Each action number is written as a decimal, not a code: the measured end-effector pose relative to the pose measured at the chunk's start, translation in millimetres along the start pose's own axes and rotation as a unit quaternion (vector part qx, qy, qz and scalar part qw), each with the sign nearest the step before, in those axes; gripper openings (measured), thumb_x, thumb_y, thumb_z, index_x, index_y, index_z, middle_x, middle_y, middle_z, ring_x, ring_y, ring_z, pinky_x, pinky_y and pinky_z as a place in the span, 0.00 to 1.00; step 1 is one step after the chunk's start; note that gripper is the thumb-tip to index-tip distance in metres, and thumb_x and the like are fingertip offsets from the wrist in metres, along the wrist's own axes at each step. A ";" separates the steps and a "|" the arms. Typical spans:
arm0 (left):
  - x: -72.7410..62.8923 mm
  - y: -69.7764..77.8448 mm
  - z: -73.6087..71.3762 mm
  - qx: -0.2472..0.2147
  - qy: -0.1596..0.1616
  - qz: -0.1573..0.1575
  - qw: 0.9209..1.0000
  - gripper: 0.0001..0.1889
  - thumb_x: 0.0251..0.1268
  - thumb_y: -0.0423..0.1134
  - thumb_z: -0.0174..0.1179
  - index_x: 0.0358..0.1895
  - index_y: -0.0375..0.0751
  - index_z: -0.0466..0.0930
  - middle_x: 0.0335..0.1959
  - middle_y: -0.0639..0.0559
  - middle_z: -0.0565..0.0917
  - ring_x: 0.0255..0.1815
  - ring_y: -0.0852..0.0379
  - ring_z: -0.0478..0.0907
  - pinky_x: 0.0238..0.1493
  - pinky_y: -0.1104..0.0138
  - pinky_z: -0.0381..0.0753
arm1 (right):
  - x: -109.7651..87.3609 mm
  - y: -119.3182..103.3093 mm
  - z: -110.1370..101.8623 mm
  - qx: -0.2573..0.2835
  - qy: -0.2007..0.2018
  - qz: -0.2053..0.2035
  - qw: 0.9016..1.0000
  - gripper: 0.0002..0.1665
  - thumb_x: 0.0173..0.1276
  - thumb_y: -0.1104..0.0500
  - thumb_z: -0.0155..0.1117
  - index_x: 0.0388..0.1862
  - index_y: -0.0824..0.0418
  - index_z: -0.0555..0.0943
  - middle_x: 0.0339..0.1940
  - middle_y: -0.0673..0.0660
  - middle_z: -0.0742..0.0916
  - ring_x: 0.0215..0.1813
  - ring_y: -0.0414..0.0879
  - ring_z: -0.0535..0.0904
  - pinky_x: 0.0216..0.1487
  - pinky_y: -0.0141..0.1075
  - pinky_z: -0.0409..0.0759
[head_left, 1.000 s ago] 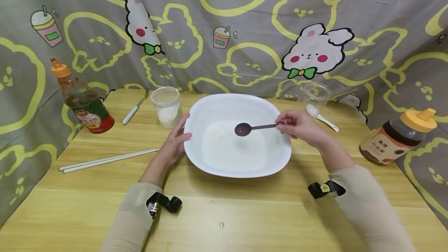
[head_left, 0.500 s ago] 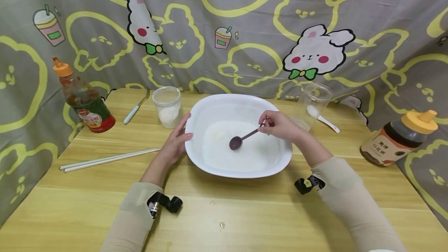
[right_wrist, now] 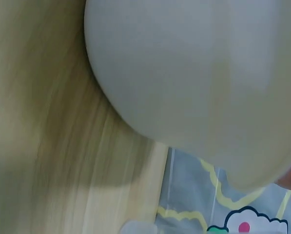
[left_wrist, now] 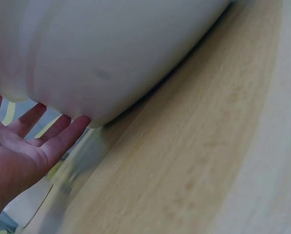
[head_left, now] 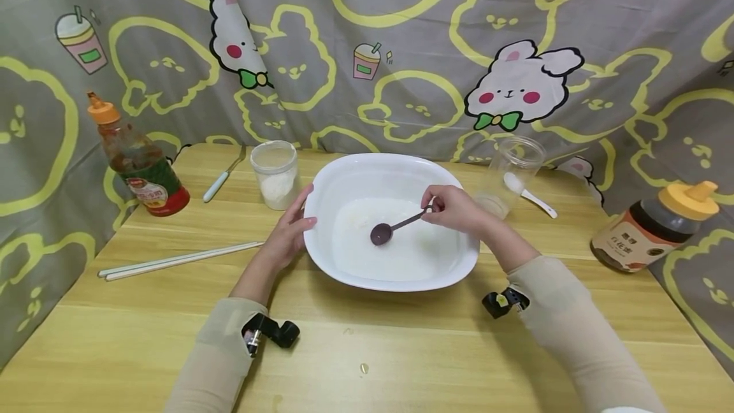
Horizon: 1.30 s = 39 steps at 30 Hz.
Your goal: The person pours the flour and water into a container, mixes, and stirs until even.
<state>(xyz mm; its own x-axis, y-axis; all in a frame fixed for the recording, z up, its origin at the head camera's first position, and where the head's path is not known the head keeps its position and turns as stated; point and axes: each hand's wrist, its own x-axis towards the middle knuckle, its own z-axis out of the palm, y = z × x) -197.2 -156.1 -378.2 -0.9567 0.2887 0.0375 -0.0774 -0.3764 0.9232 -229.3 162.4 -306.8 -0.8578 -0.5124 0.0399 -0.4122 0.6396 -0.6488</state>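
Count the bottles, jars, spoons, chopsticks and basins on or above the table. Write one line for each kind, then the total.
Bottles: 2
Jars: 2
Spoons: 2
Chopsticks: 2
Basins: 1
Total: 9

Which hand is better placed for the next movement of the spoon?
Probably the right hand: it pinches the spoon by the handle, with the round end over or in the basin. The left hand rests against the basin's side, so it seems better suited to steadying.

Basin (head_left: 395,176) on table (head_left: 430,362), chopsticks (head_left: 180,259) to its left, bottle (head_left: 650,231) right, curtain (head_left: 424,43) behind
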 end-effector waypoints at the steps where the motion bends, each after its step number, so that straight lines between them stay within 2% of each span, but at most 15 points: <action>1: 0.2 0.1 0.2 0.001 0.000 0.000 1.000 0.37 0.53 0.30 0.48 0.67 0.53 0.46 0.64 0.43 0.51 0.57 0.41 0.58 0.42 0.59 0.74 | -0.8 1.1 -1.8 -0.009 0.004 -0.001 1.000 0.06 0.52 0.67 0.62 0.28 0.62 0.73 0.13 0.52 0.72 0.19 0.43 0.65 0.23 0.33 0.64; 7: 1.4 0.4 0.2 0.004 0.000 0.001 1.000 0.37 0.53 0.31 0.48 0.67 0.53 0.46 0.64 0.42 0.51 0.55 0.43 0.60 0.41 0.58 0.74 | -0.4 7.8 -13.6 -0.060 0.051 0.030 0.996 0.06 0.52 0.67 0.61 0.28 0.64 0.73 0.14 0.52 0.72 0.19 0.45 0.66 0.22 0.34 0.64; 11: 1.2 0.3 0.1 0.004 0.000 0.000 1.000 0.37 0.53 0.30 0.48 0.67 0.53 0.46 0.64 0.42 0.51 0.55 0.43 0.61 0.41 0.59 0.75 | 6.5 8.4 -13.2 -0.072 0.076 0.057 0.993 0.06 0.52 0.65 0.60 0.29 0.65 0.74 0.15 0.53 0.74 0.20 0.45 0.67 0.22 0.34 0.65; 14: 0.9 -0.3 -0.1 0.008 0.001 -0.001 1.000 0.36 0.53 0.30 0.48 0.67 0.53 0.46 0.64 0.42 0.51 0.55 0.43 0.60 0.41 0.59 0.75 | 14.2 7.5 -8.8 -0.058 0.078 0.062 0.993 0.06 0.52 0.65 0.60 0.29 0.66 0.75 0.14 0.53 0.75 0.20 0.45 0.70 0.22 0.34 0.67; 18: 0.8 -0.8 0.0 0.008 0.003 -0.002 1.000 0.36 0.53 0.31 0.48 0.67 0.54 0.46 0.64 0.43 0.51 0.56 0.42 0.59 0.42 0.58 0.74 | 24.2 7.7 -1.2 -0.005 0.067 0.079 0.995 0.05 0.53 0.65 0.60 0.28 0.67 0.76 0.13 0.53 0.77 0.19 0.46 0.72 0.22 0.33 0.67; 23: 0.9 -1.1 -0.2 0.004 0.004 -0.004 1.000 0.37 0.52 0.30 0.48 0.67 0.53 0.46 0.64 0.42 0.51 0.55 0.42 0.60 0.41 0.58 0.75 | 32.5 6.2 9.4 0.057 0.038 0.117 0.991 0.05 0.54 0.64 0.60 0.28 0.66 0.77 0.14 0.54 0.78 0.24 0.53 0.74 0.21 0.32 0.64; 28: 1.0 -0.9 -1.3 0.004 0.005 -0.001 1.000 0.37 0.52 0.31 0.48 0.67 0.54 0.46 0.64 0.43 0.51 0.56 0.43 0.60 0.41 0.59 0.74 | 34.1 -2.7 17.1 0.082 -0.004 0.113 0.990 0.04 0.53 0.64 0.61 0.28 0.64 0.77 0.15 0.57 0.77 0.22 0.54 0.69 0.19 0.32 0.61; 34: 1.6 -1.1 -2.2 0.013 0.006 -0.005 1.000 0.37 0.53 0.32 0.49 0.67 0.54 0.47 0.65 0.44 0.50 0.57 0.42 0.58 0.43 0.58 0.73 | 23.2 -6.1 13.0 0.056 -0.063 0.079 0.993 0.04 0.53 0.65 0.60 0.28 0.63 0.77 0.12 0.54 0.75 0.17 0.46 0.67 0.20 0.32 0.63; 39: 2.1 -1.4 -2.4 0.017 0.006 -0.007 1.000 0.36 0.53 0.32 0.49 0.67 0.55 0.47 0.65 0.44 0.50 0.57 0.43 0.58 0.42 0.59 0.74 | 7.1 -3.8 -3.4 0.022 -0.120 0.050 0.991 0.04 0.53 0.68 0.59 0.30 0.65 0.76 0.13 0.54 0.76 0.20 0.47 0.69 0.24 0.34 0.65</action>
<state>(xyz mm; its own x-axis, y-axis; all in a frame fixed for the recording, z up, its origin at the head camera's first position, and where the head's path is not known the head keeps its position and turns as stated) -199.8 -157.1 -380.3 -0.9587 0.2838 0.0199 -0.0820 -0.3426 0.9359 -234.8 158.3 -301.4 -0.7939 -0.5724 -0.2052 -0.3097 0.6710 -0.6736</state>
